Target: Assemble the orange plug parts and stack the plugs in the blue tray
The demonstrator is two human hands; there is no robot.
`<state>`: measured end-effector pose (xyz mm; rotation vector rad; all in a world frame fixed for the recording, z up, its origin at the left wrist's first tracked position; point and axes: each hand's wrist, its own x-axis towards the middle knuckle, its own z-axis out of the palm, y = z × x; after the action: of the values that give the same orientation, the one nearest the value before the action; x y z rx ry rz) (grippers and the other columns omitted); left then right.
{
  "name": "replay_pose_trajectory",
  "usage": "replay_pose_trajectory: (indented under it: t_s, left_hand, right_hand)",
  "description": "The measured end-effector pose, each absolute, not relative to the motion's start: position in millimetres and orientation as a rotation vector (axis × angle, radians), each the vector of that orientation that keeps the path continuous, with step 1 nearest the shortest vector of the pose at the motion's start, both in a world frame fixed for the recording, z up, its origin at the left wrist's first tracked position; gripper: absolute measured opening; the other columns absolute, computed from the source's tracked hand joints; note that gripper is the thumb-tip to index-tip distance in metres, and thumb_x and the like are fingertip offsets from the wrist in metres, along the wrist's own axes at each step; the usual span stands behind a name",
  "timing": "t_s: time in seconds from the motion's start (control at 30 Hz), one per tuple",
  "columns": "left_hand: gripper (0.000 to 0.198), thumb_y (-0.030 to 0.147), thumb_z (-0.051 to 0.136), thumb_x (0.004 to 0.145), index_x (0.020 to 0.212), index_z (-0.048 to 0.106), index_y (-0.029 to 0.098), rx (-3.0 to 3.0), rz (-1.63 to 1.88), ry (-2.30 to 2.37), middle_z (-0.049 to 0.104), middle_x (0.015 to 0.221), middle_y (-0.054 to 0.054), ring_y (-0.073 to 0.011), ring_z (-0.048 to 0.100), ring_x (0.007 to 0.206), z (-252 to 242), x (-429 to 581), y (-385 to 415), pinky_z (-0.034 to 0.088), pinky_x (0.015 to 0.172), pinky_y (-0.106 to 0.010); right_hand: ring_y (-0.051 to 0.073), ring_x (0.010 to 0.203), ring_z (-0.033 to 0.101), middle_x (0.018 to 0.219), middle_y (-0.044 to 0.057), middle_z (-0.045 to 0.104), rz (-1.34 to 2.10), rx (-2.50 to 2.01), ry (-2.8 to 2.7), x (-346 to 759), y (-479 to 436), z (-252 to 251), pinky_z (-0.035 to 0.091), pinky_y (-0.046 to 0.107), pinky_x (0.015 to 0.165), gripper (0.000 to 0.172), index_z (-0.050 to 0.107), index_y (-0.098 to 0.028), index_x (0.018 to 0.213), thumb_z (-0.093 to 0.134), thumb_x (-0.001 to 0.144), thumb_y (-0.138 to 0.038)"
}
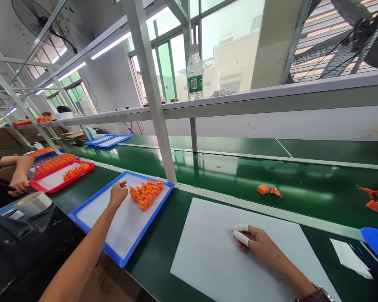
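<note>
White sheet (229,268), blue-rimmed tray (126,226), upright post (153,88) behind

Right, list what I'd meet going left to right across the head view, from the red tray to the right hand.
Red tray, left hand, orange pieces beside that hand, plastic bottle on the shelf, right hand.

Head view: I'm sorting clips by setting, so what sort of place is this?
Probably a factory assembly line: a long green surface, seemingly a conveyor belt, bears a few loose orange parts; a blue-rimmed tray holds a cluster of orange pieces, and a red tray holds more.
</note>
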<state>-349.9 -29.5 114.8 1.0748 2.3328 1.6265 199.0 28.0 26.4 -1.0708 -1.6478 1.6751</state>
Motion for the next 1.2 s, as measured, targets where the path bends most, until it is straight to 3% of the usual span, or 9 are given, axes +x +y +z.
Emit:
replay_pose_trajectory:
  t_s: [0.1,0.2,0.37,0.47,0.6,0.7,0.77,0.97,1.2]
  left_hand:
    - [0.049,0.024,0.062,0.076,0.125,0.061,0.017,1.246,1.732,2.288,0.066,0.124,-0.011,-0.0263,0.061,0.116,129.2,-302.9,-11.0,0.045,0.106,-0.043]
    - [0.043,0.035,0.065,0.081,0.122,0.065,0.022,1.539,1.559,1.959,0.069,0.119,-0.007,-0.0246,0.065,0.110,128.3,-227.4,19.1,0.050,0.102,-0.041]
    - [0.041,0.040,0.071,0.078,0.114,0.069,0.021,1.779,0.988,1.492,0.070,0.116,-0.009,-0.0239,0.066,0.102,79.1,-78.7,87.1,0.056,0.088,-0.036]
    - [0.050,0.036,0.070,0.080,0.126,0.062,0.018,1.800,0.891,1.483,0.066,0.124,-0.013,-0.0237,0.065,0.103,47.0,-1.7,137.9,0.056,0.081,-0.032]
    - [0.068,0.030,0.072,0.080,0.142,0.048,0.014,1.844,0.884,1.554,0.052,0.141,-0.018,-0.0280,0.058,0.117,30.5,73.9,197.6,0.047,0.098,-0.038]
    - [0.064,0.024,0.072,0.078,0.138,0.052,0.014,1.880,0.908,1.582,0.050,0.144,-0.018,-0.0326,0.045,0.132,30.6,104.4,221.8,0.031,0.112,-0.044]
    - [0.055,0.021,0.071,0.077,0.130,0.058,0.014,1.881,0.924,1.593,0.056,0.138,-0.018,-0.0336,0.044,0.133,32.1,111.5,226.4,0.028,0.114,-0.047]
    - [0.046,0.024,0.069,0.077,0.121,0.060,0.016,1.815,1.010,1.474,0.069,0.111,-0.012,-0.0241,0.066,0.099,47.4,93.6,188.1,0.050,0.094,-0.041]
    - [0.055,0.036,0.076,0.075,0.126,0.058,0.025,1.794,1.143,1.283,0.061,0.119,-0.008,-0.0188,0.065,0.102,74.5,40.8,84.3,0.055,0.091,-0.035]
  right_hand:
    - [0.020,0.068,0.060,0.074,0.003,0.067,1.696,-0.993,-1.585,200.6,26.6,29.0,0.048,0.032,0.069,0.034,0.069,-0.017,0.103,0.064,0.085,-0.045]
    - [0.019,0.064,0.060,0.071,0.003,0.067,1.634,-0.958,-1.542,201.5,26.5,28.0,0.049,0.032,0.066,0.031,0.069,-0.015,0.102,0.063,0.086,-0.041]
    - [0.017,0.060,0.060,0.068,0.003,0.067,1.589,-0.914,-1.516,202.1,29.1,23.2,0.049,0.029,0.061,0.022,0.069,-0.015,0.096,0.061,0.085,-0.032]
    - [0.016,0.057,0.060,0.065,0.002,0.067,1.598,-0.882,-1.475,202.8,29.9,24.9,0.049,0.027,0.059,0.017,0.068,-0.015,0.091,0.060,0.083,-0.027]
    - [0.014,0.055,0.059,0.064,0.001,0.066,1.629,-0.823,-1.425,203.8,33.9,26.2,0.049,0.026,0.057,0.014,0.068,-0.014,0.088,0.061,0.081,-0.024]
    - [0.015,0.054,0.060,0.064,0.001,0.067,1.660,-0.788,-1.392,204.0,39.1,21.2,0.050,0.026,0.055,0.015,0.068,-0.014,0.089,0.062,0.081,-0.025]
    - [0.015,0.053,0.061,0.063,0.001,0.067,1.670,-0.779,-1.373,204.2,42.1,16.8,0.050,0.026,0.054,0.017,0.068,-0.015,0.092,0.063,0.081,-0.027]
    - [0.015,0.054,0.062,0.063,0.000,0.067,1.690,-0.753,-1.305,205.5,45.4,13.1,0.050,0.025,0.054,0.012,0.068,-0.016,0.086,0.070,0.077,-0.022]
    - [0.018,0.072,0.068,0.092,0.006,0.069,1.691,-0.752,-1.178,212.0,39.5,32.9,0.056,0.028,0.060,0.057,0.058,-0.016,0.117,0.085,0.071,-0.036]
